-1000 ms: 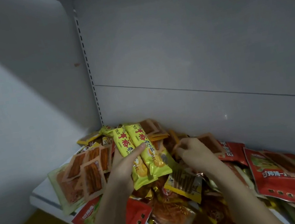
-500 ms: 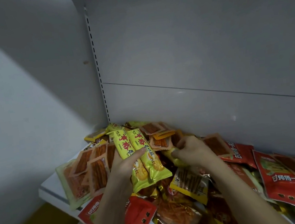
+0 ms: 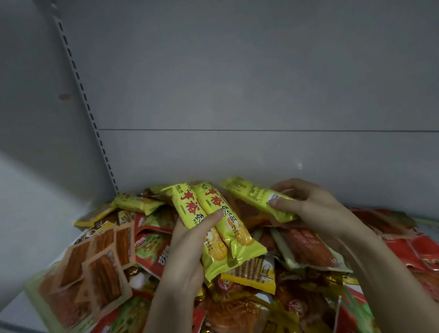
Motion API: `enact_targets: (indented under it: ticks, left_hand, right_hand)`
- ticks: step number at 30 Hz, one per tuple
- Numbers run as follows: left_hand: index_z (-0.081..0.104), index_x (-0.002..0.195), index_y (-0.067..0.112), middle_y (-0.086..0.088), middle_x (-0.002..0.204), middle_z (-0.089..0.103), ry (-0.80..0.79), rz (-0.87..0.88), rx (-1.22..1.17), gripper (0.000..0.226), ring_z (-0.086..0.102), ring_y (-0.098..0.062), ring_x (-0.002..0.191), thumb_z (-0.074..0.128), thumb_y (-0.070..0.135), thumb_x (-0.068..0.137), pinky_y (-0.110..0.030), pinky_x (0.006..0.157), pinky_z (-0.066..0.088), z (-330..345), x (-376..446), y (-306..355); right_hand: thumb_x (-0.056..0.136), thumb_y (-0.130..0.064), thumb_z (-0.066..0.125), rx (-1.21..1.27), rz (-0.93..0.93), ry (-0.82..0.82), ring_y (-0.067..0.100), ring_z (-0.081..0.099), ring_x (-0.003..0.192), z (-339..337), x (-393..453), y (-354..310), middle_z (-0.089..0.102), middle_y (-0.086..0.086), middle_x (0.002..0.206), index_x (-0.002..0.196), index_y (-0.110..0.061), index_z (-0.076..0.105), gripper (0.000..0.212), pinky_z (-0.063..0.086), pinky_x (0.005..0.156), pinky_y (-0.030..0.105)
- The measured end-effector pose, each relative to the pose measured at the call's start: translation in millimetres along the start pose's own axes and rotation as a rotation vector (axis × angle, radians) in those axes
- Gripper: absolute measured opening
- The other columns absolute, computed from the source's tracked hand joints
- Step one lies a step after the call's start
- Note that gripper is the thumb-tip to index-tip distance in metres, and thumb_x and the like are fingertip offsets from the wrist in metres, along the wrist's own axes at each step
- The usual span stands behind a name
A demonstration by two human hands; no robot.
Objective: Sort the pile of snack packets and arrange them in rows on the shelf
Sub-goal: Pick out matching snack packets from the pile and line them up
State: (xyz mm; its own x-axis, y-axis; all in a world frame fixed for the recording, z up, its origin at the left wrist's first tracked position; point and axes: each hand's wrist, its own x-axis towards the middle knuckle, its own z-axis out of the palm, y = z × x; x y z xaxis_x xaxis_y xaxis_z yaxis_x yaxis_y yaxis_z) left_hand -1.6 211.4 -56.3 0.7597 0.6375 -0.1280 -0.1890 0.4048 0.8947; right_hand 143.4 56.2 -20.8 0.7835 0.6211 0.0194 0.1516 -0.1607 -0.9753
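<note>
Grey shelf [image 3: 16, 316], lower half of frame buried in the packet pile [image 3: 262, 315]. Slick wrappers, so the left hand [image 3: 186, 258], curled round two yellow packets [image 3: 218, 223], could drop one. Right hand [image 3: 311, 207] pinches a third yellow packet [image 3: 256, 197] at center.

packet pile [image 3: 261, 310] on shelf [image 3: 11, 317], against back panel [image 3: 256, 76]

Held biscuit packets [image 3: 218, 223] were yellow with red lettering; pile packets [image 3: 151, 249] red, orange; shelf [image 3: 11, 317] white.
</note>
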Motion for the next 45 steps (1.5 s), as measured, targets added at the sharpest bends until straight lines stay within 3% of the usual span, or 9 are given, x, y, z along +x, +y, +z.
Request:
enact_targets:
  ticks: [5,9,12,20,25,29,33,40,45]
  left_hand:
    - [0.067,0.121,0.017,-0.007,0.108,0.077,-0.035,-0.042,-0.068,0.04,0.074,-0.025,0.098,0.076,0.011,0.082,-0.043,0.082,0.059,14.9,-0.9,-11.1]
    - [0.071,0.113,0.015,-0.01,0.103,0.077,-0.08,-0.112,-0.169,0.027,0.076,-0.027,0.091,0.072,0.014,0.086,-0.037,0.063,0.061,18.4,-2.3,-13.7]
    - [0.069,0.12,0.014,-0.011,0.105,0.077,-0.125,-0.137,-0.181,0.032,0.076,-0.028,0.092,0.072,0.012,0.087,-0.038,0.061,0.061,19.9,-2.3,-15.4]
    - [0.065,0.124,0.017,-0.007,0.104,0.078,-0.247,-0.139,-0.089,0.053,0.076,-0.026,0.091,0.076,0.009,0.073,-0.039,0.063,0.061,26.3,-8.6,-30.5]
    - [0.068,0.114,0.018,-0.009,0.102,0.078,-0.314,-0.156,-0.052,0.052,0.076,-0.027,0.09,0.076,0.012,0.063,-0.039,0.067,0.062,48.3,-27.3,-40.9]
    - [0.067,0.118,0.015,-0.012,0.105,0.077,-0.314,-0.176,-0.028,0.058,0.076,-0.028,0.089,0.078,0.012,0.061,-0.039,0.066,0.061,81.2,-54.1,-57.0]
    - [0.068,0.115,0.014,-0.011,0.098,0.078,-0.329,-0.195,-0.003,0.048,0.076,-0.027,0.083,0.079,0.007,0.068,-0.038,0.06,0.061,128.6,-95.1,-85.3]
    - [0.067,0.114,0.011,-0.009,0.093,0.078,-0.448,-0.237,0.082,0.032,0.076,-0.024,0.077,0.07,-0.001,0.084,-0.038,0.061,0.063,238.0,-190.3,-150.6]
    - [0.065,0.119,0.009,-0.015,0.104,0.076,-0.527,-0.3,0.095,0.038,0.075,-0.031,0.086,0.071,-0.002,0.083,-0.046,0.07,0.063,317.3,-239.0,-200.7]
  right_hand:
    - [0.076,-0.008,0.081,-0.302,-0.353,0.153,-0.01,0.058,0.087,12.1,-25.8,9.0,0.058,-0.018,0.101,0.103,-0.037,0.061,0.044,0.043,0.07,0.007]
    - [0.08,-0.013,0.078,-0.393,-0.486,0.138,-0.001,0.055,0.111,20.3,-38.1,16.9,0.051,-0.015,0.114,0.109,-0.031,0.064,0.037,0.041,0.09,0.009]
    - [0.089,-0.022,0.063,-0.248,-0.45,0.106,0.004,0.053,0.12,26.9,-49.5,17.6,0.056,-0.011,0.118,0.101,-0.027,0.073,0.016,0.043,0.094,0.015]
    - [0.091,0.003,0.061,0.168,-0.218,0.317,0.013,0.063,0.114,24.3,-71.1,36.9,0.066,-0.007,0.121,0.122,-0.022,0.061,0.04,0.057,0.084,0.032]
    - [0.089,0.0,0.065,0.422,0.034,0.118,0.023,0.072,0.093,-10.3,-94.9,31.7,0.071,0.013,0.113,0.123,-0.014,0.064,0.036,0.058,0.075,0.033]
    - [0.08,-0.005,0.078,0.18,-0.026,0.287,0.022,0.072,0.092,-49.1,-123.8,36.3,0.068,0.007,0.117,0.116,-0.026,0.065,0.043,0.059,0.072,0.04]
    - [0.076,-0.007,0.082,0.073,-0.005,0.347,0.004,0.071,0.079,-92.4,-167.1,45.7,0.067,-0.003,0.111,0.127,-0.025,0.058,0.059,0.058,0.061,0.028]
    - [0.097,-0.006,0.049,0.224,0.016,0.409,0.016,0.069,0.088,-212.7,-280.3,66.8,0.077,-0.005,0.097,0.107,-0.032,0.074,0.037,0.056,0.074,0.036]
    - [0.092,-0.003,0.06,0.162,0.042,0.504,0.025,0.073,0.091,-303.0,-344.7,88.6,0.074,0.001,0.11,0.124,-0.025,0.064,0.039,0.06,0.078,0.047]
